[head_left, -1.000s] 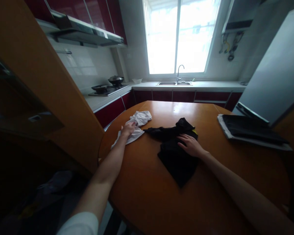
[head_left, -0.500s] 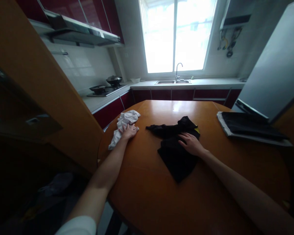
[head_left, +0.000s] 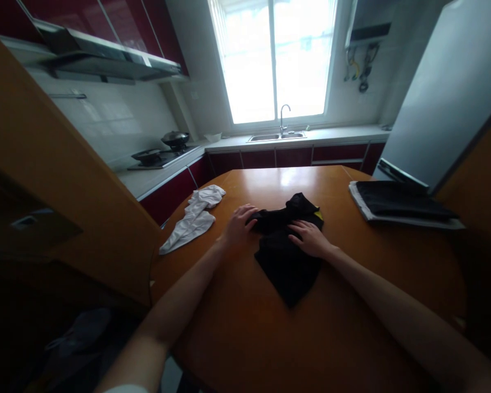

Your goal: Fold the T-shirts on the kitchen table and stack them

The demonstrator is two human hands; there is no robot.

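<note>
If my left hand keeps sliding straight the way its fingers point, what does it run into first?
The left hand points right and slightly away, its fingers already at the left edge of the black garment. Going on, it would likely push into that cloth first, well before reaching the right hand resting on it.

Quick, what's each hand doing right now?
Left hand: open, fingers on the black garment's left end.
Right hand: open, flat on the black garment, holding nothing.

Two hands, left hand (head_left: pixel 238 223) and right hand (head_left: pixel 308 238), are resting on one black garment (head_left: pixel 286 251); one white cloth (head_left: pixel 194 217) is lying left of them, one dark folded stack (head_left: pixel 396 200) sitting right
</note>
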